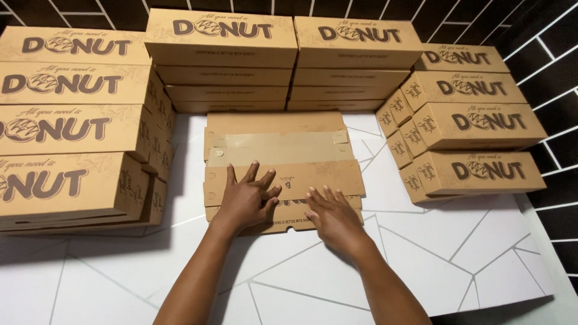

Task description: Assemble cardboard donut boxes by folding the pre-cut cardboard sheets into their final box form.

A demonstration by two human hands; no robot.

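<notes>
A stack of flat, unfolded brown cardboard box blanks (283,150) lies on the white table (457,259) in front of me. My left hand (248,197) rests palm down with fingers spread on the near flap of the top blank. Beside it, my right hand (331,215) presses flat on the near edge of the same blank, fingers apart. Neither hand grips anything.
Folded brown printed boxes are stacked all around: a tall pile at the left (72,126), two piles at the back (223,60) (355,60), and a pile at the right (475,126). Dark tiled wall (548,48) stands behind and to the right.
</notes>
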